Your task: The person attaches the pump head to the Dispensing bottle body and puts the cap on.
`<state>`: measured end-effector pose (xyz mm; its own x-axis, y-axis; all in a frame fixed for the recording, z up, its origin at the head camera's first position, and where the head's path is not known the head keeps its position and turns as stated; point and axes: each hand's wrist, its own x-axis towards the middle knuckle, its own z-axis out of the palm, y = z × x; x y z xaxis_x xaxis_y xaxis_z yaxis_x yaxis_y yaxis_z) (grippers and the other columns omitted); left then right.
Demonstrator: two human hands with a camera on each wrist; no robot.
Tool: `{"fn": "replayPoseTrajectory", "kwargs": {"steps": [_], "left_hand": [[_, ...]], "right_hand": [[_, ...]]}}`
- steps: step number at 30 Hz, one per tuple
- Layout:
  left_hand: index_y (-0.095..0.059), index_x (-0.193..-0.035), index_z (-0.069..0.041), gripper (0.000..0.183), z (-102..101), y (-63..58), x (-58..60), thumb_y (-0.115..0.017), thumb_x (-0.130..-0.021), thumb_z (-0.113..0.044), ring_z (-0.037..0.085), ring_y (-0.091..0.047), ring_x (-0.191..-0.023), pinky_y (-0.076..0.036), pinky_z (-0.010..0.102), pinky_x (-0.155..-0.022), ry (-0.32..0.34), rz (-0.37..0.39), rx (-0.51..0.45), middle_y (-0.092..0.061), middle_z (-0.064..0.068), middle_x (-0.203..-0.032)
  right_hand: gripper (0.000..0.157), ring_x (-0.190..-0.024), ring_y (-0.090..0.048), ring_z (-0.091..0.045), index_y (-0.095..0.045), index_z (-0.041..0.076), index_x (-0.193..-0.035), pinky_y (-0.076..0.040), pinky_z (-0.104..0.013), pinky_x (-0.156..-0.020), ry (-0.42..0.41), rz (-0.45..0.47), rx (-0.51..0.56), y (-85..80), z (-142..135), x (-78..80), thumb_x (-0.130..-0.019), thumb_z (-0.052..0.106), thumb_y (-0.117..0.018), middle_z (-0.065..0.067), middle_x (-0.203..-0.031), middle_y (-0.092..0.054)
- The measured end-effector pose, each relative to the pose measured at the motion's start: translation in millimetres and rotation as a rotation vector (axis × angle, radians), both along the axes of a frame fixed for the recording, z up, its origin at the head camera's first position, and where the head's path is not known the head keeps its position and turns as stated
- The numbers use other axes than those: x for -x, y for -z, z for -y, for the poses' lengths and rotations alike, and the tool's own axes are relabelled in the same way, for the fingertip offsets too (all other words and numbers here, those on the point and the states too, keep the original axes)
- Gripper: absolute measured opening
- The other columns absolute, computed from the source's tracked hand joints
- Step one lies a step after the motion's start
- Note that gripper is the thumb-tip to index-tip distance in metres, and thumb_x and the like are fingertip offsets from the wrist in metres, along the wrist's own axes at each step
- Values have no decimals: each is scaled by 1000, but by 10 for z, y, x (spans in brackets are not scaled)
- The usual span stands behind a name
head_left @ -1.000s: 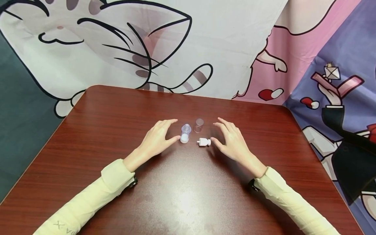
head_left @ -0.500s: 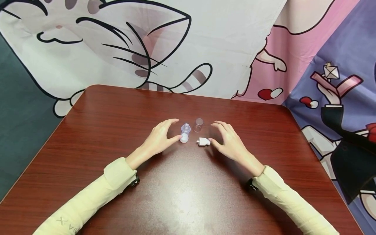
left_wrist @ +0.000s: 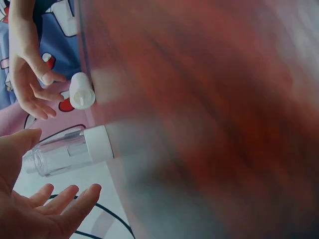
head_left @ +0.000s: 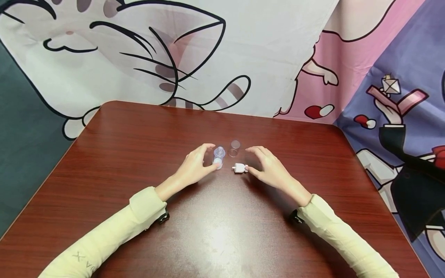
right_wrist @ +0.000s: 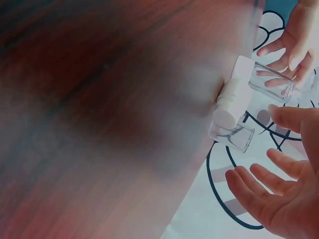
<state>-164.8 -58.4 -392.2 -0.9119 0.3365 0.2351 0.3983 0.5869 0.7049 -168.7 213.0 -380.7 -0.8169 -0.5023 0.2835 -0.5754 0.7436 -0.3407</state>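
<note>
A small clear bottle (head_left: 219, 153) with a white bottom (left_wrist: 99, 143) stands upright on the table. My left hand (head_left: 191, 166) is spread around its left side, the thumb overlapping its lower part in the head view; in the left wrist view the fingers stand apart from it. To the right, a small white stepped piece with a thin nozzle (head_left: 239, 168) lies on its side. My right hand (head_left: 272, 169) curves loosely beside it, thumb tip right at its wider end (right_wrist: 227, 118). A clear cylindrical cap (head_left: 234, 148) stands behind, between both hands.
The dark red wooden table (head_left: 215, 216) reflects a bright glare near the front. Behind its far edge hangs a cartoon-print cloth (head_left: 271, 46). Dark straps (head_left: 163, 217) circle both wrists below the pale sleeves (head_left: 114, 227).
My left hand has moved right, its thumb now overlapping the bottle. My right hand has moved left, closer to the white piece. Bottle, white piece and cap have stayed in place.
</note>
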Motion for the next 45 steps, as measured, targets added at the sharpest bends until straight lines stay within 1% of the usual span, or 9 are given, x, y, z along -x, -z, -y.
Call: {"fn": "replayPoseTrajectory", "kwargs": {"steps": [4,8,11,16,19,25,34,40,45], "left_hand": [[-48,-131,-7,59,-23,5,0,-74,-83,-28,30,-63,-109,-55,39,-83,3,20,-9,-61,14,-124],[-48,-130,-6,59,-39,-12,11,-75,-82,-27,31,-63,-110,-54,40,-84,7,32,-18,-61,13,-125],[-48,-130,-5,59,-48,-28,36,-75,-82,-25,30,-63,-110,-55,40,-84,8,50,-27,-61,14,-125],[-49,-130,-5,60,-57,-60,84,-77,-80,-24,29,-63,-111,-56,38,-84,14,136,-54,-60,14,-125],[-50,-130,-5,60,-69,-88,99,-78,-80,-24,29,-63,-110,-56,39,-85,21,182,-70,-62,14,-123],[-52,-129,-4,61,-90,-114,118,-79,-78,-24,28,-64,-109,-54,39,-88,11,240,-68,-63,15,-120],[-53,-128,-2,61,-108,-73,179,-79,-78,-23,28,-66,-106,-53,40,-89,4,283,-73,-66,16,-117],[-54,-127,0,58,-118,-69,186,-79,-79,-21,29,-66,-105,-54,39,-87,3,290,-94,-66,17,-115],[-55,-125,-1,55,-127,-72,189,-79,-78,-18,29,-65,-104,-53,39,-89,-1,302,-123,-66,17,-113]], "right_hand": [[53,-120,-53,-26,-55,7,-127,-44,-45,-101,-10,1,0,11,17,12,-82,25,-75,-8,-125,-57],[52,-118,-55,-25,-57,7,-126,-45,-44,-99,-3,6,10,16,14,30,-81,23,-77,-8,-124,-58],[52,-114,-56,-24,-57,8,-126,-48,-43,-95,-6,13,21,12,7,44,-80,22,-78,-7,-123,-59],[52,-107,-59,-26,-58,6,-125,-50,-42,-90,-26,36,37,-2,4,60,-79,19,-78,-8,-120,-62],[51,-105,-60,-28,-59,6,-124,-50,-42,-89,-34,58,50,-7,7,64,-79,19,-79,-9,-118,-63],[47,-103,-62,-25,-62,6,-120,-51,-42,-88,-41,80,54,-27,43,75,-78,18,-79,-9,-117,-65],[43,-103,-64,-25,-64,7,-115,-52,-42,-89,-42,118,55,-27,54,94,-76,15,-81,-8,-113,-67],[44,-105,-63,-24,-64,6,-116,-51,-42,-90,-49,158,63,-2,58,99,-76,14,-81,-10,-114,-67],[45,-107,-62,-23,-65,5,-116,-50,-42,-91,-58,163,62,6,68,112,-75,14,-82,-8,-114,-67]]}}
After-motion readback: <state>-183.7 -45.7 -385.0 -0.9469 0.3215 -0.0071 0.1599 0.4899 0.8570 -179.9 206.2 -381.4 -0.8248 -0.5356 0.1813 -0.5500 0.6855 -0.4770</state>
